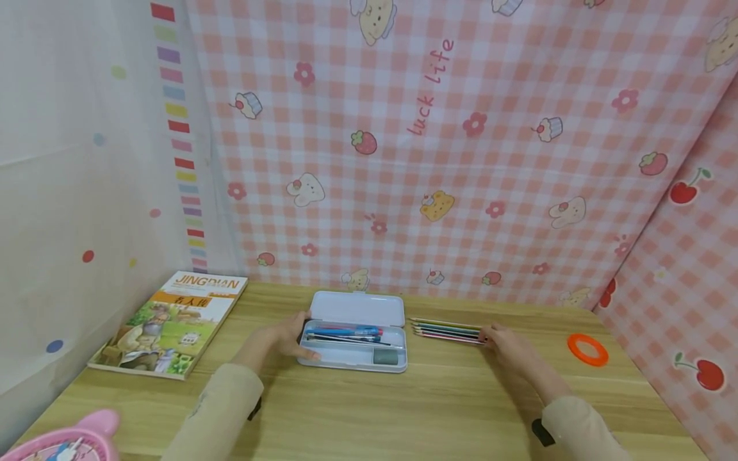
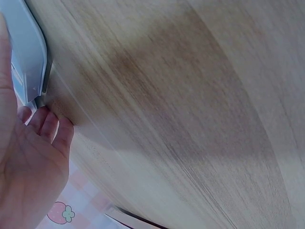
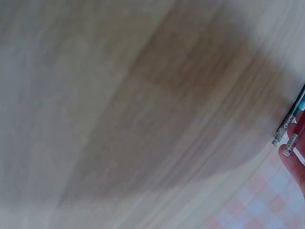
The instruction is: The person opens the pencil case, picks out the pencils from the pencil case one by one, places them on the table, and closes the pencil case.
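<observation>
A white pencil case [image 1: 346, 366] lies on the table with its lid [image 1: 357, 307] tipped back. Blue pens [image 1: 343, 331] and a dark pencil occupy its back part, while a grey-green eraser [image 1: 385, 356] sits front right. My left hand [image 1: 285, 336] grips the case's left end, thumb at the front. In the left wrist view its fingers [image 2: 50, 126] bend at the case's edge [image 2: 35, 43]. To the right lie several pencils [image 1: 446, 331], tips leftward. My right hand [image 1: 510, 349] pinches their eraser ends; the right wrist view shows a red pencil [image 3: 291, 143] at the fingertips.
A book [image 1: 167, 326] lies at the table's left. An orange ring [image 1: 588, 350] is at the far right. Part of a pink round object with an ear [image 1: 69, 442] shows bottom left. A checked cloth [image 1: 403, 160] hangs behind the wooden table [image 1: 369, 416].
</observation>
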`<state>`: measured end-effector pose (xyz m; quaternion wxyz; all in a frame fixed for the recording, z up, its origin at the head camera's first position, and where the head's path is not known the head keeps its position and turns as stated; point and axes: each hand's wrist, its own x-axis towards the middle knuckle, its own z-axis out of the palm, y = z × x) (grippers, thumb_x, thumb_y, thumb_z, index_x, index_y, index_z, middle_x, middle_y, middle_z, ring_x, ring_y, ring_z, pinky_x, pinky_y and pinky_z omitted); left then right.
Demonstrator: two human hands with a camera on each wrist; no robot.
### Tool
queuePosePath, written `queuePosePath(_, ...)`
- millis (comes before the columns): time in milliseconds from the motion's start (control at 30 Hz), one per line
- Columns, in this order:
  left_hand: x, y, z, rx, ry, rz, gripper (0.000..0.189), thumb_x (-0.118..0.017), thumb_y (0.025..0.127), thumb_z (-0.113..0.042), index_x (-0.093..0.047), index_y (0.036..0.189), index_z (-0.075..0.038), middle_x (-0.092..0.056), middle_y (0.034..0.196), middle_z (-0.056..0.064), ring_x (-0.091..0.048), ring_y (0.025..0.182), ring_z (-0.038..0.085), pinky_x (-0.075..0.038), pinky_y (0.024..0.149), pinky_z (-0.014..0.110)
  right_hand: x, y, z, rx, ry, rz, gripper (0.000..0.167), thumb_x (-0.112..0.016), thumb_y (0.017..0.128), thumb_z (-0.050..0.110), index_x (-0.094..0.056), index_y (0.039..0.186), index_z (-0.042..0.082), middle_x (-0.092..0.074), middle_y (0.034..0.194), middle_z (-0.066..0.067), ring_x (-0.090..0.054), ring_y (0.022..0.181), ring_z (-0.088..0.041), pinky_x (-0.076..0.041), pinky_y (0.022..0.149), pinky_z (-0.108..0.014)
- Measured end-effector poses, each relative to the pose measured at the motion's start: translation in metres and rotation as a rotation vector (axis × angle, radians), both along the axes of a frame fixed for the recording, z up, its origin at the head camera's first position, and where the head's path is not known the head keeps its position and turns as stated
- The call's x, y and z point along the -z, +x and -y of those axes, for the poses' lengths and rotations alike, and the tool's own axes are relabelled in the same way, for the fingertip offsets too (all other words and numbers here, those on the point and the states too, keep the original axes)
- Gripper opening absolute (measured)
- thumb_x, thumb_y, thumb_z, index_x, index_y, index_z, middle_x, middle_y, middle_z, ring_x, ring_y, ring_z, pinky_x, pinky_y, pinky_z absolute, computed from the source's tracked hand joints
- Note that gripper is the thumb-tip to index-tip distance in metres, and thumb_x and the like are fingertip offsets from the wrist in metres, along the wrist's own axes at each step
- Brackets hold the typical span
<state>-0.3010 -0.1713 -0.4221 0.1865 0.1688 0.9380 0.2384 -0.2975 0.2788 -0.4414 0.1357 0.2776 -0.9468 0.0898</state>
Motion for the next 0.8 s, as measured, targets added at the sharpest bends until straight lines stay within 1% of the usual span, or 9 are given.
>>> queuePosePath(233,0.0007,0.0,0.0,-0.007,-0.007,0.002,0.098,-0.074,0.073,-0.04,-0.018,0.136,0.01,-0.026,0.139,0.032,-0.025,0.132,0.042,-0.023,0.11,0.052,0.0065,-0.0023,0.0002,0.012,0.039,-0.062,0.011,-0.062,0.083,0.001,-0.06,0.083,0.012,-0.057,0.078,0.0,-0.058,0.068,-0.015,-0.048,0.058,-0.029)
queuePosePath(400,0.0003,-0.0006,-0.0008,-0.001,-0.006,-0.004,0.098,-0.074,0.073,-0.04,-0.018,0.135,0.01,-0.026,0.139,0.032,-0.025,0.132,0.042,-0.023,0.109,0.052,0.0087,-0.003,0.0012,0.016,0.043,-0.099,0.01,-0.064,0.081,0.002,-0.061,0.084,0.011,-0.057,0.079,-0.001,-0.058,0.069,-0.016,-0.048,0.058,-0.03)
queuePosePath(533,0.0008,-0.0013,-0.0002,-0.007,-0.014,-0.006,0.098,-0.074,0.073,-0.041,-0.019,0.135,0.009,-0.028,0.138,0.031,-0.026,0.131,0.042,-0.023,0.11,0.051,0.0078,-0.0033,0.0031,0.033,0.045,-0.104,0.009,-0.065,0.081,0.002,-0.062,0.084,0.01,-0.056,0.081,-0.002,-0.057,0.071,-0.016,-0.048,0.058,-0.03)
queuePosePath(633,0.001,-0.0015,0.0004,0.0,-0.015,-0.013,0.097,-0.075,0.073,-0.04,-0.019,0.135,0.01,-0.03,0.136,0.031,-0.028,0.13,0.042,-0.024,0.109,0.052,0.007,-0.0037,0.0044,0.046,0.045,-0.1,0.009,-0.065,0.081,0.003,-0.063,0.085,0.01,-0.056,0.081,-0.002,-0.057,0.072,-0.016,-0.049,0.059,-0.03)
queuePosePath(800,0.0004,-0.001,0.0006,-0.001,-0.024,-0.009,0.098,-0.074,0.073,-0.042,-0.019,0.135,0.01,-0.029,0.137,0.03,-0.027,0.131,0.041,-0.024,0.109,0.052,0.0062,-0.0043,0.005,0.051,0.05,-0.098,0.01,-0.065,0.081,0.002,-0.063,0.084,0.011,-0.057,0.082,-0.002,-0.057,0.074,-0.016,-0.049,0.06,-0.032)
